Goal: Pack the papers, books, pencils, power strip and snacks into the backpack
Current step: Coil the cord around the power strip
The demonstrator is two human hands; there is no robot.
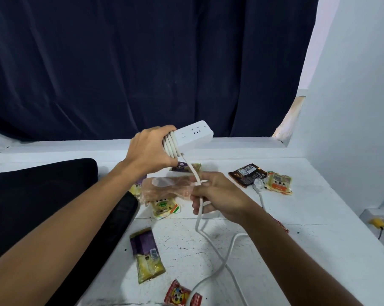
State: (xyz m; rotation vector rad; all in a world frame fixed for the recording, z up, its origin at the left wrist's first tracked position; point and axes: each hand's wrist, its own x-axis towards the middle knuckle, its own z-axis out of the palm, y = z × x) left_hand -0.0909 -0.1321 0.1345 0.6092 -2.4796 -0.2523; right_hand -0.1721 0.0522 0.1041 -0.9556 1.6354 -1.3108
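Note:
My left hand [150, 149] holds the white power strip [195, 134] up above the table, with several turns of its white cord wound around the near end. My right hand [217, 195] grips the loose cord [210, 241] just below the strip. The rest of the cord trails over the white table, and the plug [258, 184] lies by the far snacks. The black backpack [43, 195] lies flat at the left. Snack packets are scattered about: a purple and yellow one [145, 255], a red one [180, 294], a brown one [247, 174], a yellow one [279, 183].
More snack packets and a clear plastic bag [164, 188] lie under my hands at the table's middle. A dark curtain [142, 62] hangs behind the table. A white wall [352, 107] closes the right side, with a small yellow object [377, 222] on a ledge below it.

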